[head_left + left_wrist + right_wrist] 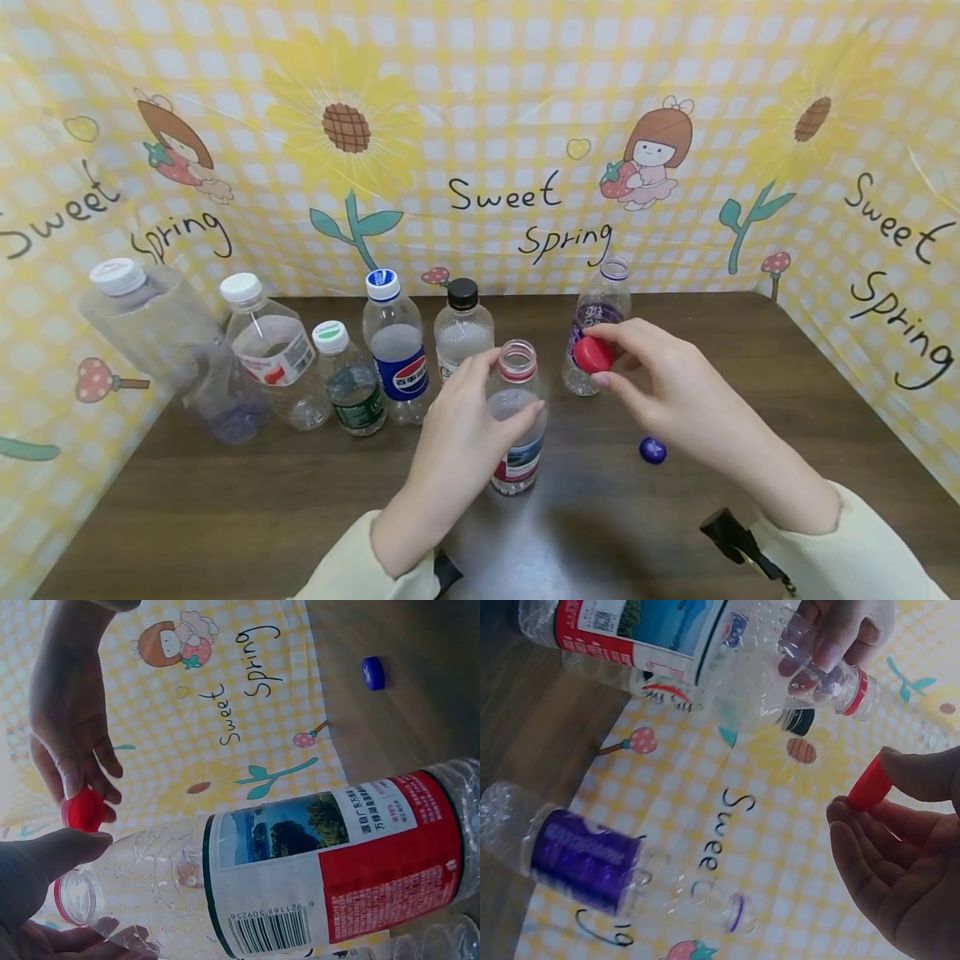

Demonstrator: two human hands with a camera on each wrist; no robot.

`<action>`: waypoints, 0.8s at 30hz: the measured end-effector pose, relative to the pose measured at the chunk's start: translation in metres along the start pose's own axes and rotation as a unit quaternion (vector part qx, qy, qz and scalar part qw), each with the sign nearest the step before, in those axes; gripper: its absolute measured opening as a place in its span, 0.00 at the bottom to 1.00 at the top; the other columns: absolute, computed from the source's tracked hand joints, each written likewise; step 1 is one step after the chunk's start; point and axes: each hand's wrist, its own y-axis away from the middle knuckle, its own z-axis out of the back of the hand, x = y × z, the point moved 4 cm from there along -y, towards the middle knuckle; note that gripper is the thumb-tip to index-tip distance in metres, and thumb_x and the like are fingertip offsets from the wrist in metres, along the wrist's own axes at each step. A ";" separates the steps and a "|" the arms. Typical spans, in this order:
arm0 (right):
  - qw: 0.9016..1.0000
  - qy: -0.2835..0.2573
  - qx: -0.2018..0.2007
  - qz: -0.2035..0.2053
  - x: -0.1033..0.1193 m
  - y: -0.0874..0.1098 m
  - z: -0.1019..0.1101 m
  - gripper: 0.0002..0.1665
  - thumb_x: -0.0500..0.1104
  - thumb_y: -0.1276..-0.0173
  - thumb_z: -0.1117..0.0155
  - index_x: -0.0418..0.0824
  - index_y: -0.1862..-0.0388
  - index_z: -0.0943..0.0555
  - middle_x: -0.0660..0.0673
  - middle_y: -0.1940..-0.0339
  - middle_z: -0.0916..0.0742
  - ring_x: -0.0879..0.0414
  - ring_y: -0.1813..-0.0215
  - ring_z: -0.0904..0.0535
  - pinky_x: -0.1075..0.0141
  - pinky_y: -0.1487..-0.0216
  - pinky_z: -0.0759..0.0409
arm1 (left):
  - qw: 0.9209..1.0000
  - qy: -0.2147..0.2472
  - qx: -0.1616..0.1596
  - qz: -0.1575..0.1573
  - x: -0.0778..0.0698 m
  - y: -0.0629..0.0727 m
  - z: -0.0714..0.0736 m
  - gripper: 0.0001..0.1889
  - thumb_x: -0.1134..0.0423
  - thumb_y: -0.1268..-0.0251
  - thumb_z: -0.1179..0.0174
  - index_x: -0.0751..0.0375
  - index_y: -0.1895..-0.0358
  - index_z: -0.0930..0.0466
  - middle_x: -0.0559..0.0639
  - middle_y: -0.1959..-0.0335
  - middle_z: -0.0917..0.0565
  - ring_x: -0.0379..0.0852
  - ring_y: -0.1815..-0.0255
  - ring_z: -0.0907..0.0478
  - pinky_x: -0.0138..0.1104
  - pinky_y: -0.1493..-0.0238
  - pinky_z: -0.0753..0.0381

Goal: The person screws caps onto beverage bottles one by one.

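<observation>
My left hand [463,437] grips a clear plastic bottle [521,462] with a red, white and blue label, thumb and fingers round its shoulder. The bottle stands upright on the table, its mouth uncapped and ringed in red. My right hand [663,383] pinches a red bottle cap [594,355] between thumb and fingertips, to the right of that mouth and apart from it. In the right wrist view the cap [870,784] shows edge-on. Behind my right hand stands an uncapped clear bottle with a purple label [585,861].
A blue cap [652,450] lies on the dark wooden table [300,517] below my right wrist. Along the left and back stand several capped bottles, among them a Pepsi bottle [401,371], a black-capped bottle [462,333] and a green-labelled bottle [358,408]. Yellow checked cloth [480,100] surrounds the table.
</observation>
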 end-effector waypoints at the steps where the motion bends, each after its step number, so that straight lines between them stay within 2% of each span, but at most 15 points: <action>1: 1.000 -0.002 0.000 0.007 0.003 -0.001 0.000 0.22 0.33 0.40 0.33 0.37 0.45 0.23 0.46 0.56 0.16 0.58 0.60 0.17 0.61 0.56 0.16 | 1.000 -0.002 0.001 0.001 0.001 0.002 0.002 0.33 0.54 0.49 0.28 0.58 0.38 0.28 0.52 0.44 0.21 0.50 0.42 0.23 0.45 0.44 0.20; 7: 0.999 0.002 0.008 0.053 0.021 -0.008 0.000 0.22 0.35 0.39 0.33 0.40 0.45 0.22 0.48 0.53 0.16 0.59 0.54 0.20 0.61 0.53 0.17 | 1.000 -0.010 0.000 -0.007 0.004 0.010 0.006 0.33 0.56 0.49 0.28 0.59 0.38 0.28 0.53 0.45 0.20 0.50 0.44 0.22 0.46 0.45 0.19; 15: 0.994 0.018 0.018 0.109 0.035 -0.015 -0.003 0.21 0.35 0.39 0.33 0.40 0.46 0.21 0.48 0.53 0.16 0.59 0.54 0.21 0.61 0.53 0.18 | 1.000 0.003 0.001 -0.019 0.006 0.011 0.003 0.33 0.59 0.50 0.27 0.58 0.38 0.28 0.52 0.44 0.21 0.50 0.42 0.23 0.47 0.43 0.20; 24: 0.989 0.048 0.049 0.133 0.041 -0.022 -0.012 0.19 0.33 0.39 0.35 0.39 0.48 0.20 0.51 0.57 0.17 0.62 0.56 0.22 0.64 0.53 0.20 | 0.999 0.001 -0.009 -0.038 0.007 0.015 0.000 0.32 0.58 0.50 0.27 0.60 0.40 0.27 0.52 0.45 0.21 0.49 0.44 0.23 0.47 0.44 0.20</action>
